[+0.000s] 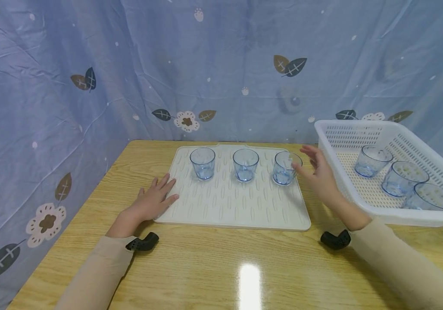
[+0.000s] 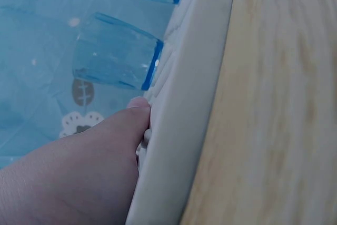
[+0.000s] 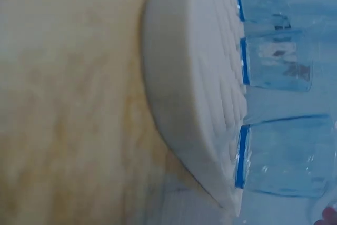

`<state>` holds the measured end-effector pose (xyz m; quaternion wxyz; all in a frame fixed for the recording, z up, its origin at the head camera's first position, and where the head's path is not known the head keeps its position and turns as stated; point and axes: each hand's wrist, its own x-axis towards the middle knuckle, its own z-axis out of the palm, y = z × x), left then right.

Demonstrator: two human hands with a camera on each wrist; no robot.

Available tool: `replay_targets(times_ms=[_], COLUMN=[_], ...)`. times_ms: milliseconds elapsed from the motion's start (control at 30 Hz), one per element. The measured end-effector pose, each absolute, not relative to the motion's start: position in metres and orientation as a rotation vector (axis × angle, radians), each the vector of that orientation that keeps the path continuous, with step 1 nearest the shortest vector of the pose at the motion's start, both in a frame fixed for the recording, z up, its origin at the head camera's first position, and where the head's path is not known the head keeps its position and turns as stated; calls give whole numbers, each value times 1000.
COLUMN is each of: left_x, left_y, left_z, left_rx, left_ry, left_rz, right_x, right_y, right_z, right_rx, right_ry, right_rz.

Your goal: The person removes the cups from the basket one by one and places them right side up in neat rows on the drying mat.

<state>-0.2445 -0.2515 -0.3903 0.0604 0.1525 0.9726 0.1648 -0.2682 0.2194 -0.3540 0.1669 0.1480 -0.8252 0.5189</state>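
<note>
Three clear blue-tinted glasses stand upright in a row on a white ridged drying mat (image 1: pixel 229 206): a left glass (image 1: pixel 203 164), a middle glass (image 1: pixel 245 165) and a right glass (image 1: pixel 283 172). My left hand (image 1: pixel 153 200) rests with fingers spread on the mat's left edge; its thumb shows close along the edge in the left wrist view. Beside the right glass is my right hand (image 1: pixel 322 178), thumb and fingers parted, the thumb overlapping the glass's rim in the head view. Nothing is gripped there. In the right wrist view that glass (image 3: pixel 287 156) stands nearest the mat's corner.
A white perforated plastic basket (image 1: pixel 345 189) stands on the wooden table (image 1: pixel 206 267) at the right, close by my right forearm. Inside it are three more glasses, one of them a glass (image 1: pixel 372 161) near the back. A blue patterned curtain (image 1: pixel 221 77) hangs behind and at the left.
</note>
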Motion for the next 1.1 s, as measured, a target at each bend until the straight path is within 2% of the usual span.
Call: replay_targets(times_ms=[267, 500, 1100], left_x=[-243, -244, -246], left_y=[-251, -251, -255], left_z=[-390, -389, -392], left_rx=[471, 457, 454], left_ry=[2950, 2946, 2936], left_rz=[504, 492, 504], right_x=[-246, -225, -196], right_y=[210, 208, 241], right_z=[-348, -339, -319], right_rx=[674, 787, 800], right_ry=[-2379, -2404, -2417], right_rz=[1128, 1110, 951])
